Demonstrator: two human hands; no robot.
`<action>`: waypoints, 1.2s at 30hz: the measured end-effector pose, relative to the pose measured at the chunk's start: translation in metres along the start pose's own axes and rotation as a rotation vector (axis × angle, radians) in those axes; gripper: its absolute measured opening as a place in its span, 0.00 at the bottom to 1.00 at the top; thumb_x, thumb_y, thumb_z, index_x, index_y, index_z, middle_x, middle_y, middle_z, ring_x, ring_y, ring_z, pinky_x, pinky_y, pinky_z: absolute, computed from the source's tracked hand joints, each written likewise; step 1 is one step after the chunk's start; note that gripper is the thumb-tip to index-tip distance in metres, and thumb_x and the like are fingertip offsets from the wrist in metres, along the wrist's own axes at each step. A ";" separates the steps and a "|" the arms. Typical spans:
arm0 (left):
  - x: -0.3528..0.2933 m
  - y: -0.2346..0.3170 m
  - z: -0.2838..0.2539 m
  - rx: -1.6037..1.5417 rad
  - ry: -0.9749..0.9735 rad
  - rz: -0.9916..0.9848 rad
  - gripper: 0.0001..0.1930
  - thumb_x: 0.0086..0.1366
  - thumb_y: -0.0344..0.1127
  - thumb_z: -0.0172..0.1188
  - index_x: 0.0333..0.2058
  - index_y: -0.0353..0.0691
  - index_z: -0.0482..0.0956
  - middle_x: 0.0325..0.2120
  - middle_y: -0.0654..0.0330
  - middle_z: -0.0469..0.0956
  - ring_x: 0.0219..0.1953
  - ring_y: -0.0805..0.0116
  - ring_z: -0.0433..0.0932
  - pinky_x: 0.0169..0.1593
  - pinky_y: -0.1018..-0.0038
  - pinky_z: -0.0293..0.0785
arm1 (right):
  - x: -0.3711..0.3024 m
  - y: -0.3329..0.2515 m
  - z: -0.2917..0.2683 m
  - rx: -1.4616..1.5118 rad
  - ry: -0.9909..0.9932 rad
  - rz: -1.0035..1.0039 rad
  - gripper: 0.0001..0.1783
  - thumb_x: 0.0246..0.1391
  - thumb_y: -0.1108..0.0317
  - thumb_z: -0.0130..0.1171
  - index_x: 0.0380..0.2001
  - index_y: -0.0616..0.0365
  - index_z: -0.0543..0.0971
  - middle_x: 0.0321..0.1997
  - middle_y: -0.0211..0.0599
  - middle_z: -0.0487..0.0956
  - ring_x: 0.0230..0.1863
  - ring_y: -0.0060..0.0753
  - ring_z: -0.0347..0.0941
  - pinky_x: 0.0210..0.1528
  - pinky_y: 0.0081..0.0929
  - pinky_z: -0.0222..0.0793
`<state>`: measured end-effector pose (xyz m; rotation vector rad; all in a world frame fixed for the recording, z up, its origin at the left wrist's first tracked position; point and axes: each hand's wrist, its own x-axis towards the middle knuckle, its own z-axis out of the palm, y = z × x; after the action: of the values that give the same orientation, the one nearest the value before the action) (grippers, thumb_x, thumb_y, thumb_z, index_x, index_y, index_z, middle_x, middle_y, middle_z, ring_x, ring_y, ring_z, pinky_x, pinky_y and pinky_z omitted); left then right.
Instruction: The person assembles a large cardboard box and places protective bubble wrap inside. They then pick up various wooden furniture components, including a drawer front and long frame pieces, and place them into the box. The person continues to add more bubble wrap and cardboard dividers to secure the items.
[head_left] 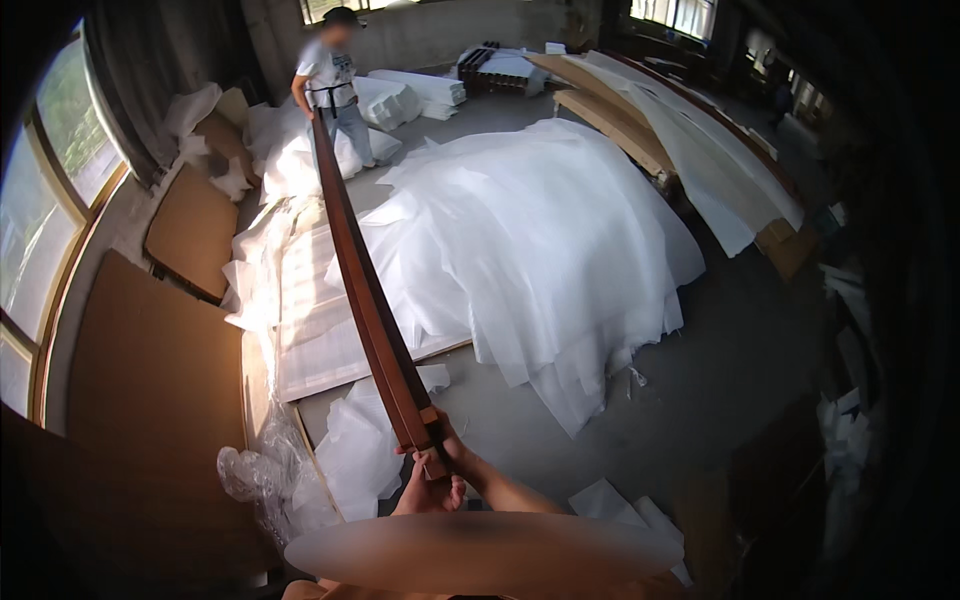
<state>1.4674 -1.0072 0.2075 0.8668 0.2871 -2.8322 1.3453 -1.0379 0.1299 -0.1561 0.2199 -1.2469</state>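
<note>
A bundle of long reddish-brown beams (370,310) stretches away from me, its near end low in the middle of the view. My left hand (428,488) is closed round that end from beneath. Against the right side of the same end, my right hand (455,448) grips it, its fingers partly hidden behind the beams. At the far end stands another person (330,85) in a light T-shirt, with a hand at the beams. The beams hang above the floor, over sheets of white packing foam.
A large heap of white foam sheets (540,240) spreads right of the beams. Brown boards (150,350) lean below the windows at left, beside crumpled clear plastic (270,480). Long cardboard and foam-wrapped pieces (660,130) are stacked at the back right. Loose foam scraps (360,440) lie on the grey floor.
</note>
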 end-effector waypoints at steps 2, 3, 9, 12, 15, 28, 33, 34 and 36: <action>0.014 -0.004 0.016 0.409 -0.127 -0.190 0.38 0.52 0.73 0.42 0.35 0.37 0.72 0.27 0.55 0.76 0.31 0.63 0.76 0.38 0.71 0.72 | -0.034 -0.044 0.026 -0.048 0.018 -0.103 0.39 0.51 0.31 0.34 0.45 0.55 0.71 0.33 0.43 0.78 0.23 0.33 0.75 0.21 0.25 0.73; 0.023 0.003 0.010 0.697 0.033 -0.162 0.38 0.53 0.73 0.40 0.34 0.38 0.73 0.25 0.56 0.76 0.30 0.62 0.76 0.37 0.70 0.72 | -0.049 -0.066 0.026 -0.047 -0.030 -0.093 0.42 0.50 0.29 0.31 0.46 0.57 0.70 0.33 0.50 0.77 0.21 0.30 0.74 0.21 0.23 0.72; 0.197 0.047 0.084 0.655 -0.337 0.305 0.37 0.58 0.70 0.36 0.46 0.40 0.68 0.34 0.58 0.75 0.35 0.69 0.74 0.40 0.66 0.70 | -0.143 -0.205 0.035 -0.133 0.185 -0.047 0.40 0.50 0.29 0.31 0.38 0.54 0.74 0.26 0.43 0.79 0.18 0.25 0.72 0.19 0.19 0.70; 0.278 -0.024 0.175 0.456 -0.393 0.361 0.42 0.55 0.70 0.42 0.55 0.39 0.61 0.46 0.51 0.71 0.44 0.55 0.72 0.49 0.59 0.70 | -0.183 -0.249 -0.006 -0.153 0.142 -0.129 0.42 0.49 0.27 0.29 0.40 0.55 0.71 0.22 0.42 0.75 0.16 0.29 0.70 0.18 0.23 0.68; 0.320 -0.060 0.225 0.406 -0.479 0.313 0.37 0.58 0.64 0.44 0.54 0.38 0.63 0.48 0.51 0.70 0.49 0.55 0.69 0.54 0.62 0.66 | -0.222 -0.305 -0.009 -0.278 0.237 -0.181 0.42 0.51 0.27 0.25 0.32 0.56 0.72 0.15 0.34 0.71 0.12 0.27 0.67 0.14 0.21 0.65; 0.605 -0.206 0.441 0.647 -0.745 0.221 0.29 0.59 0.56 0.44 0.45 0.33 0.67 0.28 0.55 0.71 0.24 0.65 0.70 0.33 0.71 0.72 | -0.453 -0.586 -0.034 -0.799 0.389 -0.423 0.42 0.52 0.31 0.33 0.55 0.57 0.57 0.51 0.37 0.62 0.56 0.33 0.58 0.55 0.43 0.61; 0.747 -0.229 0.533 0.834 -0.628 0.357 0.26 0.61 0.53 0.42 0.51 0.38 0.65 0.43 0.56 0.71 0.45 0.62 0.72 0.47 0.65 0.70 | -0.526 -0.739 -0.059 -1.101 0.598 -0.738 0.26 0.53 0.47 0.54 0.40 0.61 0.68 0.30 0.32 0.69 0.34 0.24 0.68 0.34 0.26 0.72; 0.771 -0.268 0.564 0.815 -0.490 0.454 0.25 0.62 0.51 0.41 0.50 0.38 0.65 0.43 0.57 0.72 0.47 0.63 0.71 0.50 0.65 0.69 | -0.542 -0.769 -0.068 -1.031 0.674 -0.746 0.23 0.52 0.49 0.55 0.34 0.61 0.71 0.22 0.28 0.70 0.26 0.20 0.70 0.26 0.20 0.74; 0.833 -0.259 0.594 0.860 -0.547 0.426 0.21 0.63 0.47 0.40 0.46 0.38 0.68 0.41 0.58 0.73 0.45 0.64 0.72 0.49 0.67 0.68 | -0.570 -0.828 -0.078 -0.917 0.695 -0.702 0.23 0.52 0.47 0.55 0.27 0.60 0.72 0.19 0.26 0.68 0.23 0.19 0.70 0.23 0.19 0.74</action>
<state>0.4140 -0.9782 0.2530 0.1532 -1.0976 -2.5740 0.3920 -0.7544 0.2959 -0.6246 1.4395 -1.7812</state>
